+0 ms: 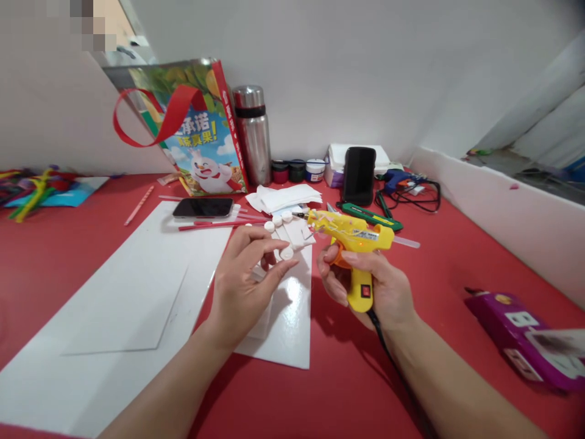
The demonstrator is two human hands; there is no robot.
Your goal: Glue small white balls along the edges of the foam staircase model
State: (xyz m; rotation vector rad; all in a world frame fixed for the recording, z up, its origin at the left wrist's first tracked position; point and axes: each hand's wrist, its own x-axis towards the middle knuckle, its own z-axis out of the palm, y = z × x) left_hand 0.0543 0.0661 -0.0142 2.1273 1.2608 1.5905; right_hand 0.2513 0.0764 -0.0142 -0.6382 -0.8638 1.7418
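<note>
Between thumb and forefinger, my left hand (247, 277) pinches a small white round disc (286, 253). My right hand (375, 280) is wrapped round a yellow hot glue gun (356, 235), with fingers at its orange trigger. The gun's nozzle points left, above and a little right of the disc, not touching it. Several more white discs (269, 226) and folded white pieces (292, 231) lie just beyond my left hand. Under that hand is a glossy white board (287, 329), and a pale boxy piece there is partly hidden by my fingers.
A large white sheet (114, 292) covers the left of the red table. Behind stand a printed bag (205, 134), a steel flask (253, 134), paint jars (297, 171) and an upright phone (359, 175). A green cutter (372, 216) lies beyond the gun; a purple pack (512, 335) is at right.
</note>
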